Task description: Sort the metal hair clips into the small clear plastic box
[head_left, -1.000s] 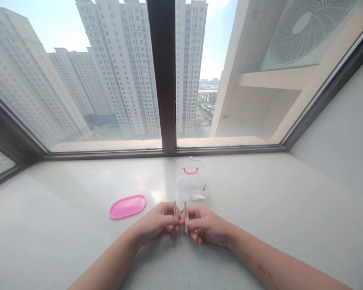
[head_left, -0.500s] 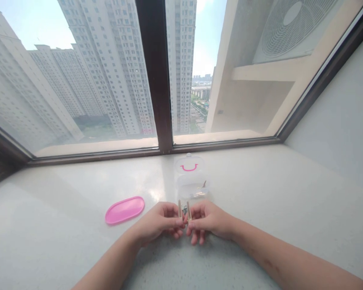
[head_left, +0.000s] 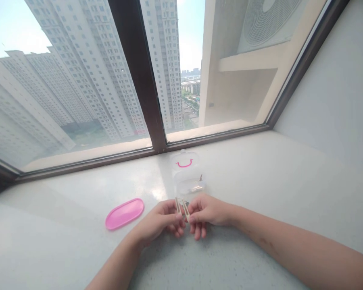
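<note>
My left hand (head_left: pixel 168 217) pinches a slim cream hair clip (head_left: pixel 178 204) between thumb and fingers, its tip pointing up and away. A similar pale hair clip (head_left: pixel 186 208), with a long slot down its middle, is gripped by my right hand (head_left: pixel 201 215). The two clips are side by side, close together and slightly tilted. Some small dark items show behind them, too blurred to name. Just beyond my hands stands a clear plastic box (head_left: pixel 181 186), its lid (head_left: pixel 184 157) folded back and fitted with a pink handle. A few small brownish pieces lie inside the box.
To the left of my hands lies a pink oval tray (head_left: pixel 125 214) on the pale speckled sill (head_left: pixel 78 233). The dark window frame (head_left: pixel 136 68) runs along the back, with tall buildings outside. A white wall (head_left: pixel 323 108) borders the right side.
My view has tilted and shifted a little. The clip in my right hand has turned, its slotted side now showing. Both hands keep hold of their clips.
</note>
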`<state>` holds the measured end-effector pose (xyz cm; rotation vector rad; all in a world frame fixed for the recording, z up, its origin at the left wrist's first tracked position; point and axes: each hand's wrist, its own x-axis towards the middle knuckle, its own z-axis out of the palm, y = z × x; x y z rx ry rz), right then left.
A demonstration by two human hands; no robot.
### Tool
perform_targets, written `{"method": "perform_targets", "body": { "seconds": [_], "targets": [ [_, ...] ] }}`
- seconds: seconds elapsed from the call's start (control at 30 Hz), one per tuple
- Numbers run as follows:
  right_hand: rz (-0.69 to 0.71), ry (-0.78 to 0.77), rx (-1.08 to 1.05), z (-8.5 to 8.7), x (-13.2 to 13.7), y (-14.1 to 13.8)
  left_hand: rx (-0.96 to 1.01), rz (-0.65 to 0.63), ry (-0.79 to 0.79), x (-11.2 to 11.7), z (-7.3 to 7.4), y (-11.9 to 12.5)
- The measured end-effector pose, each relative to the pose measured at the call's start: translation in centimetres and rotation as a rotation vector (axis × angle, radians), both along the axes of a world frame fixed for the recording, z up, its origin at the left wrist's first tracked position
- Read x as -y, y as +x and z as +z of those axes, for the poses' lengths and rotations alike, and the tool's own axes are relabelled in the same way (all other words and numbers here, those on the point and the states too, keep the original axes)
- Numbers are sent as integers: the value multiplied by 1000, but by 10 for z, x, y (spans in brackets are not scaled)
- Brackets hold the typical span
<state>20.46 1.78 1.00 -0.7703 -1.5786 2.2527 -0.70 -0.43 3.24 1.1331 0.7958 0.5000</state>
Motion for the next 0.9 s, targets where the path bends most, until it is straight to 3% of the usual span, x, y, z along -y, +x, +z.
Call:
{"method": "perform_targets", "body": {
  "seconds": [0.13,0.4,0.63,0.9],
  "targets": [
    [30,33,60,-2,4,-3,-14,-13,5,1,1,1],
    [107,281,98,3,7,1,5,-49,30,0,-2,2],
    [66,171,29,3,-2,1,-3,36,12,-2,-4,2],
    [8,125,1,-3,-1,2,37,47,-12,-1,-4,3]
  ]
}}
